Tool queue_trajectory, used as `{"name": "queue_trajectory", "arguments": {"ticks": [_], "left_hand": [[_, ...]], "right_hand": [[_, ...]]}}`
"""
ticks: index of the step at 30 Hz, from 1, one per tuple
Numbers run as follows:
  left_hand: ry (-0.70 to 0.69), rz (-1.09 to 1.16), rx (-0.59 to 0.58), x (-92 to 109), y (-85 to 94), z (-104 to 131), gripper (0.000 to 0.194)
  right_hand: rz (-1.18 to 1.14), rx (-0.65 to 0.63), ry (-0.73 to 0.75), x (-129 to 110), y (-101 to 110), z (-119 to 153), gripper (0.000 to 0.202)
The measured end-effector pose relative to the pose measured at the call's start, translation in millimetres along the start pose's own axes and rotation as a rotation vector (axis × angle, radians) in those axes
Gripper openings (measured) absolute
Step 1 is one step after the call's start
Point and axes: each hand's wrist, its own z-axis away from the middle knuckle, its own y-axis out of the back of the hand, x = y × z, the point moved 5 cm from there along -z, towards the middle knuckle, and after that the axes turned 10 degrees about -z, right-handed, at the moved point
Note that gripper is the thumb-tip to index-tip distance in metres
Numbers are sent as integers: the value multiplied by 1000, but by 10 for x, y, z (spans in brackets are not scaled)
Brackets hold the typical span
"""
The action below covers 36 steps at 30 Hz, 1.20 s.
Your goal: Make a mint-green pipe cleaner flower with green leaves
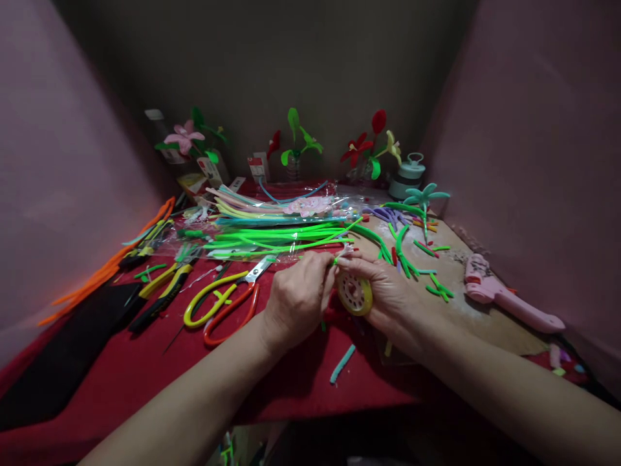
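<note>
My left hand (297, 288) is closed in a pinch at the middle of the table, its fingertips meeting those of my right hand (391, 291). A small bit of green stem (335, 261) shows between the fingertips, with a pale, frayed tuft (347, 251) just above it. My right hand is also closed and holds a yellow spool (363, 299) with a holed white hub against its palm. Most of the stem is hidden by the fingers. Left of my left hand lie scissors (255, 270) with one yellow and one red handle. A short teal pipe cleaner piece (343, 364) lies below the hands.
Green pipe cleaners (286, 234) lie behind the hands on plastic bags. Pliers (167, 291) and orange pipe cleaners (114, 268) are left. A pink glue gun (514, 301) rests on a board (466, 323) at right. Pipe cleaner flowers (356, 150) stand along the back.
</note>
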Motion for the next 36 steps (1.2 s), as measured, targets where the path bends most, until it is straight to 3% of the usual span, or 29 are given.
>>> {"name": "queue_trajectory", "arguments": {"ticks": [3,5,8,12,18,21,23,25,28,32,34,36], "left_hand": [[-31,-36,-24,12,-1,-10,13],[29,74,-26,-7,16,-26,13],[311,420,-85,-105,10,-46,12],[685,946,-304,-157,-92,-26,16],[903,1482,-479,-155,-194,20,15],[930,1629,-590,-146,-231,51,15],[879,1585,-630,-148,-232,50,18],[801,1411,-582,-171,-216,31,18],[651,1024,-375,-199,-150,-10,14],[266,447,-90,-105,-2,-39,8],[103,260,-33,-46,24,-26,11],[45,204,-27,-33,27,-17,12]], "right_hand": [[1,1,-9,10,8,-2,17],[13,-4,2,4,2,7,18],[54,7,35,-27,-24,40,19],[96,-17,68,-76,-87,82,17],[104,-120,55,-95,-131,94,14],[132,-162,46,-97,-124,99,13],[140,-160,43,-102,-109,96,14],[137,-112,47,-110,-80,82,15],[106,-12,41,-106,-39,55,18],[74,40,73,-96,-22,36,22],[85,41,87,-88,-14,33,21],[106,32,75,-73,-7,31,20]]}}
